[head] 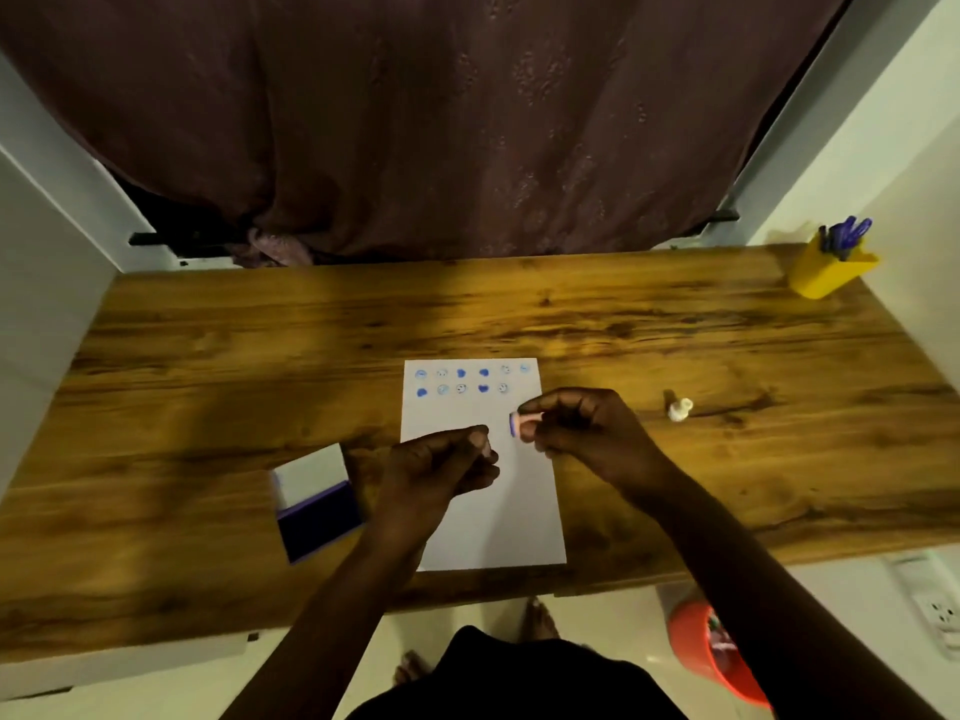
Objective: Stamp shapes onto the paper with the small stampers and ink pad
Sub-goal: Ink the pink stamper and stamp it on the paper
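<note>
Right hand (582, 426): raised over the right edge of the paper, fingers pinched around a small pink stamper (523, 422) held sideways, its blue-inked face turned left. Left hand (447, 462): curled into a loose fist over the left half of the paper, thumb against fingers; whether it grips anything cannot be told

Curtain (441, 122): dark maroon, patterned, hanging behind the far edge of the tabletop

Tabletop (675, 330): wood grain, brown, spanning the width of the view, white walls at both ends

Paper (498, 522): white sheet, upright, lying at the middle of the tabletop with its bottom edge near the near edge. Two rows of blue stamped marks (470, 380) along its top edge, some solid, some faint round faces; the rest of the sheet is blank

Ink pad (318, 504): open case left of the paper, near the near edge, white lid folded back, dark blue pad facing up; close to the left wrist

Pen holder (831, 275): yellow, at the far right corner of the tabletop, tilted, holding blue pens (847, 233)

Bucket (711, 652): red-orange, on the floor below the near right edge

Second stamper (680, 409): small, white, lying on the tabletop right of the paper, well apart from the right hand
</note>
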The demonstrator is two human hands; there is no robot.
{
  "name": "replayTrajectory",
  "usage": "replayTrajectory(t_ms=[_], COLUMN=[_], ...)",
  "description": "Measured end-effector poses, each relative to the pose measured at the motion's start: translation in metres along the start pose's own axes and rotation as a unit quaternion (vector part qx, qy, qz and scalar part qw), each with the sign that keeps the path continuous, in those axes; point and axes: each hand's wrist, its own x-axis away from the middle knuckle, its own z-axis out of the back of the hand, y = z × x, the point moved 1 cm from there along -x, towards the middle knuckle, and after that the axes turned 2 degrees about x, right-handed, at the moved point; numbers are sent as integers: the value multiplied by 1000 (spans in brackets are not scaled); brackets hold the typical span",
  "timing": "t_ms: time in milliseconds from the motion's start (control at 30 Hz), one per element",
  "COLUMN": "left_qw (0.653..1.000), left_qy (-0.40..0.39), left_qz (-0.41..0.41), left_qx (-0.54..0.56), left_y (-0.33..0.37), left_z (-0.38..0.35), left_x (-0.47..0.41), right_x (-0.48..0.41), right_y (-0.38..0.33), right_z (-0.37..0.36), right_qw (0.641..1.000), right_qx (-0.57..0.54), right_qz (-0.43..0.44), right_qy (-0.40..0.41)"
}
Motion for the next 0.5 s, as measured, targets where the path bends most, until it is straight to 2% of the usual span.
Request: replayTrajectory(t_ms=[233,500], left_qw=[997,996], left_qy=[-76,-87], left_qz=[-6,8], left_qx=[-25,-25], left_y=[-2,-3], left_z=[-23,-46], left_x=[-4,-7], right_x=[20,30], right_y=[16,23], right_z=[4,23], right_qw=[997,997], right_qx=[13,9], right_qz=[65,72], right_qy=[25,22])
